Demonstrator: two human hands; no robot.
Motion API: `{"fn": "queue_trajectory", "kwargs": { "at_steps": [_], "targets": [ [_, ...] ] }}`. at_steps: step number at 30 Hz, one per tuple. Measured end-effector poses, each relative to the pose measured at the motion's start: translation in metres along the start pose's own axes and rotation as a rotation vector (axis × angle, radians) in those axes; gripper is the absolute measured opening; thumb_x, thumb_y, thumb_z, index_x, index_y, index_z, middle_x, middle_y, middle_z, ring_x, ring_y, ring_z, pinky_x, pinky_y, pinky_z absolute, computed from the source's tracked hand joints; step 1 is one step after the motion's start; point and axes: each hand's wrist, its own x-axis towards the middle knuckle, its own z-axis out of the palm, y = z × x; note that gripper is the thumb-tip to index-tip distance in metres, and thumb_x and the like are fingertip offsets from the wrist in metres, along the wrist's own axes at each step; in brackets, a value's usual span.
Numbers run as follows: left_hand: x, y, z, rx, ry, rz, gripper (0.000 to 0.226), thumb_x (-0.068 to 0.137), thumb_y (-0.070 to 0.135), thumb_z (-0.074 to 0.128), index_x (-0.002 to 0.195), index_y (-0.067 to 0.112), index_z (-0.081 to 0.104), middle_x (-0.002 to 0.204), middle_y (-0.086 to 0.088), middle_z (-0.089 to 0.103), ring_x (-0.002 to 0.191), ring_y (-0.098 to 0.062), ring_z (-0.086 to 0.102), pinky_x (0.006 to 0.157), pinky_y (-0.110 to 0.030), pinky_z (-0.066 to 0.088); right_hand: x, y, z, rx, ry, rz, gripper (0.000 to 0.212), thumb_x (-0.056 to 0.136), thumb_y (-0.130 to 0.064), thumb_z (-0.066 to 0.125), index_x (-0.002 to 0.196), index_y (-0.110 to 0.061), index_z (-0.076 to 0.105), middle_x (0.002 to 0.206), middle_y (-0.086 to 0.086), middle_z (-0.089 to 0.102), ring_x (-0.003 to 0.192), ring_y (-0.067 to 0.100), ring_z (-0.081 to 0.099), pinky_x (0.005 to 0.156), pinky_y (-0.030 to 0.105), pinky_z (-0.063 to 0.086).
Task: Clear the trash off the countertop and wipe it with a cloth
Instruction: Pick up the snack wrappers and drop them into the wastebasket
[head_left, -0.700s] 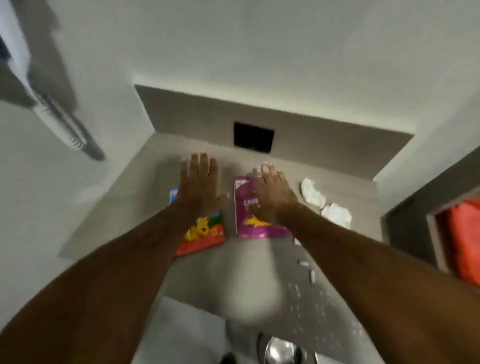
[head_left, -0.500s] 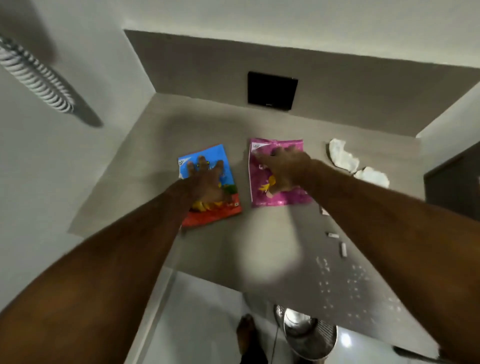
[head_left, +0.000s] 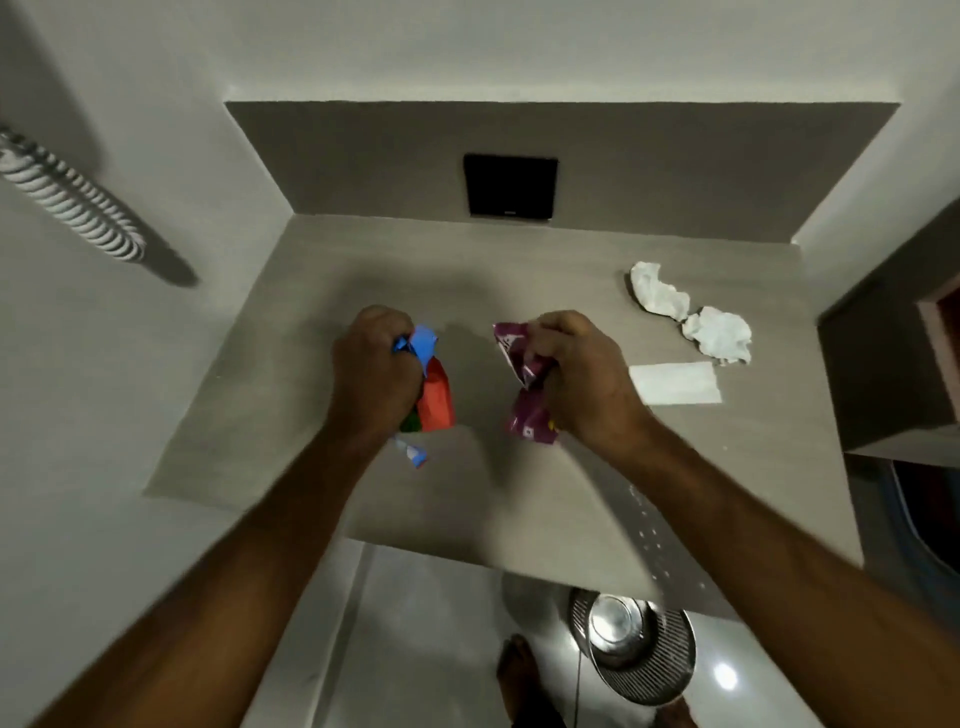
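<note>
A grey surface (head_left: 322, 291) fills the corner alcove. Over its middle, the left hand (head_left: 376, 371) closes its grip around a crumpled blue-and-red wrapper (head_left: 435, 397), while the right hand (head_left: 584, 374) grips a crumpled purple wrapper (head_left: 524, 415). A flat white paper (head_left: 675, 383) and two wadded tissues (head_left: 719, 332) lie near the right edge.

Blue-red wrapper (head_left: 434, 387), purple wrapper (head_left: 524, 395), grey countertop (head_left: 332, 291)

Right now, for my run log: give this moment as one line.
phase: clearing trash | left hand: crumpling blue-and-red packet | right hand: crumpling purple packet | countertop: two tissue wads, paper slip
</note>
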Motion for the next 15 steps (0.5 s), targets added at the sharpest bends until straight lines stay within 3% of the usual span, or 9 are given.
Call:
{"fn": "queue_trajectory", "kwargs": {
  "at_steps": [2, 5, 7, 9, 10, 11, 12, 13, 15],
  "targets": [
    [-0.065, 0.030, -0.012, -0.246, 0.064, -0.098, 0.021, 0.076, 0.000, 0.060, 0.082, 0.018, 0.070, 0.086, -0.013, 0.069, 0.084, -0.029, 0.067, 0.078, -0.041, 0.055, -0.065, -0.008, -0.027, 0.148, 0.140, 0.057, 0.026, 0.065, 0.003, 0.047, 0.073, -0.007, 0.070, 0.102, 0.010, 0.067, 0.097, 0.024, 0.065, 0.080, 0.026, 0.051],
    [-0.189, 0.079, -0.018, -0.516, -0.083, -0.118, 0.040, 0.069, 0.018, 0.053, 0.089, 0.051, 0.065, 0.092, 0.012, 0.067, 0.083, 0.004, 0.065, 0.077, -0.013, 0.055, -0.192, 0.003, -0.054, 0.305, 0.194, 0.160, 0.021, 0.077, -0.007, 0.051, 0.083, -0.016, 0.069, 0.107, 0.001, 0.063, 0.101, 0.012, 0.063, 0.082, 0.016, 0.050],
    [-0.254, 0.095, 0.003, -0.639, -0.257, -0.303, 0.040, 0.055, 0.018, 0.062, 0.086, 0.040, 0.073, 0.090, 0.014, 0.072, 0.074, 0.010, 0.067, 0.064, -0.002, 0.052, -0.266, 0.022, -0.049, 0.402, 0.233, 0.282, 0.021, 0.078, -0.001, 0.053, 0.088, -0.015, 0.066, 0.110, 0.007, 0.061, 0.106, 0.013, 0.063, 0.080, 0.014, 0.052],
    [-0.310, 0.082, 0.059, -0.675, -0.465, -0.591, 0.018, 0.041, -0.001, 0.065, 0.048, 0.014, 0.069, 0.058, -0.007, 0.068, 0.040, 0.006, 0.061, 0.042, -0.003, 0.045, -0.339, 0.066, -0.030, 0.452, 0.277, 0.491, 0.035, 0.076, 0.019, 0.055, 0.089, -0.012, 0.066, 0.096, 0.014, 0.064, 0.087, 0.004, 0.071, 0.064, 0.012, 0.054],
    [-0.331, 0.074, 0.084, -0.605, -0.629, -0.647, 0.014, 0.040, -0.011, 0.068, 0.043, 0.001, 0.061, 0.058, -0.020, 0.062, 0.034, 0.003, 0.056, 0.039, -0.006, 0.044, -0.367, 0.092, -0.021, 0.378, 0.221, 0.561, 0.043, 0.076, 0.026, 0.056, 0.091, -0.013, 0.066, 0.090, 0.014, 0.066, 0.082, -0.001, 0.070, 0.063, 0.010, 0.053],
    [-0.357, 0.065, 0.113, -0.517, -0.783, -0.632, 0.012, 0.052, -0.013, 0.071, 0.056, -0.006, 0.062, 0.071, -0.022, 0.060, 0.038, 0.002, 0.058, 0.045, -0.008, 0.047, -0.389, 0.118, -0.012, 0.321, 0.104, 0.567, 0.047, 0.073, 0.030, 0.059, 0.092, -0.012, 0.067, 0.092, 0.011, 0.067, 0.090, -0.006, 0.066, 0.071, 0.006, 0.051],
    [-0.372, 0.053, 0.139, -0.404, -0.852, -0.618, 0.018, 0.071, 0.000, 0.068, 0.083, -0.013, 0.063, 0.084, -0.022, 0.058, 0.048, 0.002, 0.061, 0.052, -0.011, 0.050, -0.400, 0.143, 0.001, 0.258, 0.068, 0.606, 0.047, 0.069, 0.030, 0.062, 0.095, -0.008, 0.069, 0.103, 0.013, 0.064, 0.103, -0.007, 0.060, 0.084, 0.003, 0.047],
    [-0.392, 0.036, 0.169, -0.276, -0.843, -0.526, 0.040, 0.080, 0.012, 0.065, 0.112, -0.010, 0.057, 0.094, -0.019, 0.056, 0.061, 0.005, 0.063, 0.060, -0.009, 0.052, -0.415, 0.174, 0.016, 0.181, 0.075, 0.566, 0.045, 0.067, 0.030, 0.064, 0.097, -0.002, 0.069, 0.112, 0.016, 0.059, 0.112, -0.003, 0.055, 0.092, 0.002, 0.041],
    [-0.420, 0.008, 0.222, -0.181, -0.819, -0.401, 0.052, 0.084, 0.020, 0.061, 0.129, 0.000, 0.047, 0.115, -0.017, 0.053, 0.092, 0.001, 0.060, 0.085, -0.016, 0.056, -0.433, 0.229, 0.045, 0.140, 0.009, 0.563, 0.036, 0.074, 0.022, 0.068, 0.101, -0.003, 0.070, 0.115, 0.018, 0.061, 0.103, 0.010, 0.060, 0.092, 0.003, 0.043]
  ]
}}
